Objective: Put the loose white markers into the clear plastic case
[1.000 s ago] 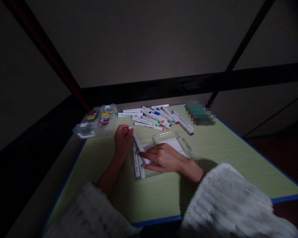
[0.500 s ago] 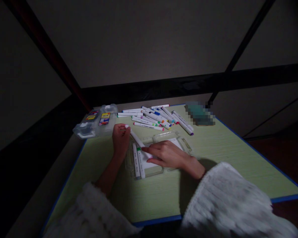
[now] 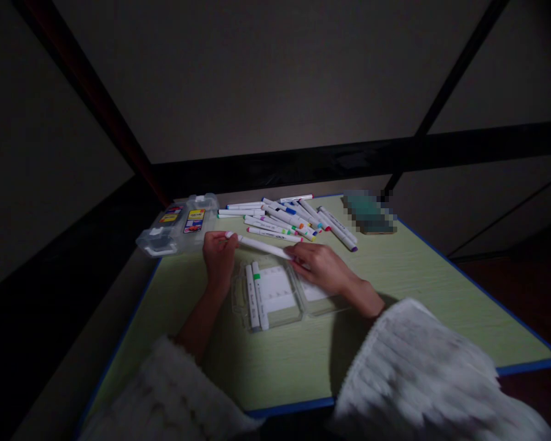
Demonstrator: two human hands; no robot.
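1. Table (image 3: 298, 367): I count one, pale green with a blue edge. Markers lying loose on its top could roll off the far side if bumped.
2. Fluffy sleeves (image 3: 417, 367): two, pale. A wide cuff could, I judge, catch on the tray's rim and drag it.
3. Open clear case (image 3: 284, 322): one, lying flat in front of me, two halves unfolded. A knock might tip the markers in its left half.
4. Labelled clear case (image 3: 179, 226): one, at the far left corner, bearing two stickers I can make out. Its handle reaches the table's edge, so a nudge from the left could send it over.
5. Hands: two. My left hand (image 3: 218, 260) pinches one end of a white marker (image 3: 259, 245); my right hand (image 3: 324, 267) has its fingers around the other, above the open case. A loose pinch could drop it.
6. Pixelated flat object (image 3: 370, 212): one, far right; I cannot tell what it is.
7. Other markers: two side by side (image 3: 252, 300) in the open case; beyond it, a scattered pile (image 3: 282, 215) of at least a dozen, overlapping too much for an exact count.
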